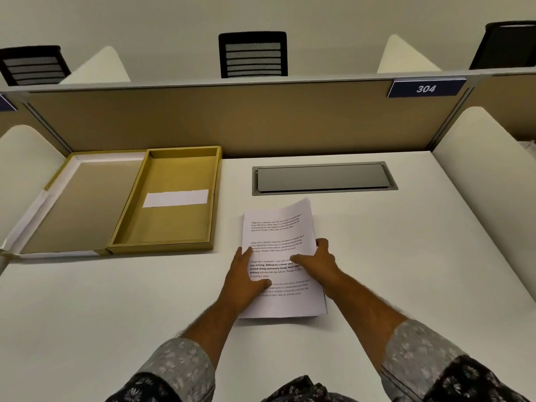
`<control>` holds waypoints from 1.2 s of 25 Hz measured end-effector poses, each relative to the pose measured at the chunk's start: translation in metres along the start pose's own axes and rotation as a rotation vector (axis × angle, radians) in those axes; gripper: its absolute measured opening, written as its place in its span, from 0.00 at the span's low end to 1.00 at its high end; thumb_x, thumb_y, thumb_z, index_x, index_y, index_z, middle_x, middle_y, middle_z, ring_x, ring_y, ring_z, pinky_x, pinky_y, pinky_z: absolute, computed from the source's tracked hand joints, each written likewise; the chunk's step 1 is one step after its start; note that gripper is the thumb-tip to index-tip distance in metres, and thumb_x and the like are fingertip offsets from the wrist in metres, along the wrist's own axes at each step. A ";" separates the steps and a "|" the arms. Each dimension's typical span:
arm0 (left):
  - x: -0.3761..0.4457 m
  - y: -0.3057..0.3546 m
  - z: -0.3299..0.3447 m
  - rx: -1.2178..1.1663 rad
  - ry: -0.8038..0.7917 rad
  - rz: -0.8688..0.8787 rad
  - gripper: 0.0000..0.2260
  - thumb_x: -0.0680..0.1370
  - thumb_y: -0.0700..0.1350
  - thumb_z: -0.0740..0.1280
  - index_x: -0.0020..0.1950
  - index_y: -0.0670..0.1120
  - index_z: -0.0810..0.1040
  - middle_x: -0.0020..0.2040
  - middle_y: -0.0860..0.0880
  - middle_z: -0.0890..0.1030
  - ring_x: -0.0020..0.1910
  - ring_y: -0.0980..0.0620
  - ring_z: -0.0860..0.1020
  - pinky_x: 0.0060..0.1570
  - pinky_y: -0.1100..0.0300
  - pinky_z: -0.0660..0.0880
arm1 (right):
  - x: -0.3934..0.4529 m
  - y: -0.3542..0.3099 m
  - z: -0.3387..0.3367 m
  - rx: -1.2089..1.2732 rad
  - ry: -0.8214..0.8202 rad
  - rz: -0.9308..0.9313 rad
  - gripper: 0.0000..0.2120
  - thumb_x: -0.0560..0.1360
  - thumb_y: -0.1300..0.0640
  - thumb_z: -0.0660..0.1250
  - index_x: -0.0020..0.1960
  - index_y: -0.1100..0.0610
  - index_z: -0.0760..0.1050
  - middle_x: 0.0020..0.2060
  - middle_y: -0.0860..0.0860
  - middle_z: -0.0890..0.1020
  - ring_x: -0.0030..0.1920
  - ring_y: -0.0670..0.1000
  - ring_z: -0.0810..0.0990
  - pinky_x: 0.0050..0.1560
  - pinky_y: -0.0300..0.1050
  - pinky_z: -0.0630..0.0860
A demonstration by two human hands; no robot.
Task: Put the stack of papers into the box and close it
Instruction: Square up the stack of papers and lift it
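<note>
Step in hand, as judged: gathering the stack of papers (280,256) for a lift toward the box (169,198).

Handling advice: square the edges before lifting, so no sheet slides out. Slip fingers under both long sides, thumbs on top, and raise the stack level. The far end already curls upward, so support it well forward or it will sag and fan. Carry it left and lower it flat into the tray, long side matching long side, then fold the lid (78,204) over.

Hands: left hand (246,278) lies on the stack's left edge, fingers spread and loose, thumb pressing the printed face. Right hand (317,261) curls round the right edge, thumb on top, fingers wrapping the side; a light grip on the papers, not yet a lift.

Item, papers: white sheets, black printed paragraphs, 1 passage in bold. Slightly askew, near end flat on the white desk (406,256), in front of the person and just right of the box.

Item, box: shallow mustard-yellow tray, open, with 1 white strip lying inside. Lid hinged out flat on its left.
</note>
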State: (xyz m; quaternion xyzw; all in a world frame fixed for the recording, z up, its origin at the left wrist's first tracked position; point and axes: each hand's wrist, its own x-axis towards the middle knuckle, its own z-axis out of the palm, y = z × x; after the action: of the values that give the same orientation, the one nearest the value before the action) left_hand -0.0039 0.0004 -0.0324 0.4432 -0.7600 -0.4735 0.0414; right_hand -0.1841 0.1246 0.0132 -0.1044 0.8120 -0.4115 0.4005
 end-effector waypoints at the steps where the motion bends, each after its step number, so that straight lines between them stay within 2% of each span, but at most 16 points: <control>1: 0.000 -0.001 -0.001 0.005 0.001 0.007 0.49 0.71 0.50 0.81 0.85 0.51 0.57 0.87 0.49 0.54 0.84 0.48 0.58 0.80 0.54 0.59 | 0.000 0.000 0.000 0.016 -0.011 -0.007 0.32 0.72 0.51 0.78 0.68 0.50 0.63 0.63 0.55 0.80 0.56 0.59 0.85 0.58 0.61 0.85; 4: 0.001 -0.004 -0.003 0.005 -0.006 0.018 0.49 0.71 0.51 0.81 0.85 0.52 0.57 0.87 0.50 0.55 0.84 0.48 0.59 0.79 0.54 0.60 | -0.001 0.002 -0.004 0.015 -0.040 -0.055 0.27 0.76 0.53 0.74 0.69 0.49 0.63 0.61 0.54 0.82 0.53 0.58 0.86 0.55 0.60 0.86; 7: 0.002 -0.004 -0.004 -0.062 -0.012 -0.013 0.46 0.73 0.51 0.80 0.85 0.52 0.58 0.86 0.52 0.57 0.83 0.49 0.60 0.80 0.52 0.60 | 0.000 0.005 -0.010 0.094 0.005 -0.009 0.29 0.78 0.59 0.73 0.74 0.53 0.63 0.58 0.56 0.83 0.48 0.55 0.86 0.46 0.51 0.85; 9: 0.000 -0.002 -0.009 -0.243 -0.006 -0.067 0.42 0.75 0.49 0.78 0.84 0.53 0.61 0.82 0.53 0.66 0.80 0.48 0.67 0.79 0.47 0.66 | -0.004 0.005 -0.016 0.195 -0.101 0.107 0.24 0.80 0.60 0.71 0.73 0.60 0.69 0.58 0.56 0.84 0.49 0.55 0.85 0.42 0.49 0.81; 11: -0.001 -0.001 -0.015 -0.400 -0.012 -0.068 0.34 0.77 0.46 0.77 0.80 0.55 0.67 0.75 0.55 0.76 0.73 0.48 0.77 0.70 0.46 0.77 | -0.004 0.006 -0.021 0.165 -0.207 0.129 0.21 0.82 0.61 0.68 0.73 0.57 0.71 0.62 0.56 0.84 0.55 0.57 0.85 0.42 0.51 0.80; 13: -0.004 0.001 -0.018 -0.440 -0.020 -0.053 0.27 0.78 0.44 0.75 0.76 0.55 0.71 0.70 0.55 0.81 0.66 0.49 0.82 0.62 0.52 0.82 | -0.007 0.005 -0.020 0.118 -0.222 0.060 0.22 0.83 0.61 0.66 0.75 0.53 0.68 0.66 0.56 0.81 0.59 0.58 0.84 0.47 0.53 0.83; 15: -0.006 0.003 -0.021 -0.467 -0.028 -0.066 0.27 0.79 0.43 0.75 0.75 0.55 0.71 0.70 0.53 0.81 0.64 0.50 0.83 0.59 0.53 0.83 | -0.017 0.004 -0.017 0.073 -0.183 -0.074 0.21 0.84 0.60 0.64 0.75 0.52 0.67 0.68 0.55 0.80 0.58 0.55 0.84 0.53 0.53 0.84; 18: -0.007 0.005 -0.027 -0.609 0.015 -0.154 0.31 0.75 0.41 0.78 0.76 0.49 0.70 0.73 0.52 0.78 0.68 0.50 0.80 0.65 0.49 0.79 | -0.045 0.008 -0.021 0.092 -0.150 -0.238 0.20 0.84 0.59 0.64 0.74 0.48 0.68 0.65 0.49 0.80 0.54 0.49 0.86 0.48 0.45 0.86; 21: -0.015 0.022 -0.038 -0.795 -0.062 -0.200 0.24 0.74 0.34 0.76 0.69 0.43 0.77 0.62 0.44 0.87 0.59 0.42 0.86 0.61 0.44 0.82 | -0.072 0.017 -0.038 0.114 -0.136 -0.356 0.18 0.84 0.58 0.65 0.71 0.44 0.71 0.62 0.44 0.82 0.54 0.48 0.87 0.47 0.44 0.86; 24: -0.032 0.045 -0.046 -0.824 0.051 -0.072 0.23 0.70 0.30 0.78 0.63 0.43 0.79 0.58 0.42 0.88 0.56 0.41 0.87 0.59 0.42 0.83 | -0.087 0.021 -0.053 0.110 -0.105 -0.502 0.17 0.84 0.59 0.66 0.68 0.43 0.71 0.58 0.38 0.82 0.58 0.45 0.85 0.53 0.42 0.85; 27: -0.053 0.070 -0.045 -0.789 0.200 0.065 0.23 0.70 0.29 0.78 0.61 0.44 0.80 0.55 0.48 0.89 0.53 0.47 0.87 0.53 0.48 0.84 | -0.091 0.022 -0.059 0.141 -0.042 -0.588 0.16 0.84 0.58 0.64 0.69 0.45 0.70 0.57 0.37 0.81 0.60 0.46 0.83 0.56 0.43 0.84; 30: -0.073 0.074 -0.041 -0.748 0.221 0.171 0.21 0.71 0.31 0.79 0.60 0.45 0.82 0.54 0.48 0.88 0.51 0.50 0.87 0.48 0.54 0.85 | -0.091 0.034 -0.054 0.161 0.026 -0.621 0.17 0.84 0.58 0.62 0.69 0.41 0.69 0.57 0.39 0.80 0.60 0.43 0.81 0.55 0.38 0.82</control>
State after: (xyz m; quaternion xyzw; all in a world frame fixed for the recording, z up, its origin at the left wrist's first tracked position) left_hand 0.0132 0.0358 0.0723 0.3811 -0.5600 -0.6620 0.3208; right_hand -0.1582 0.2229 0.0578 -0.3102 0.7112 -0.5781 0.2524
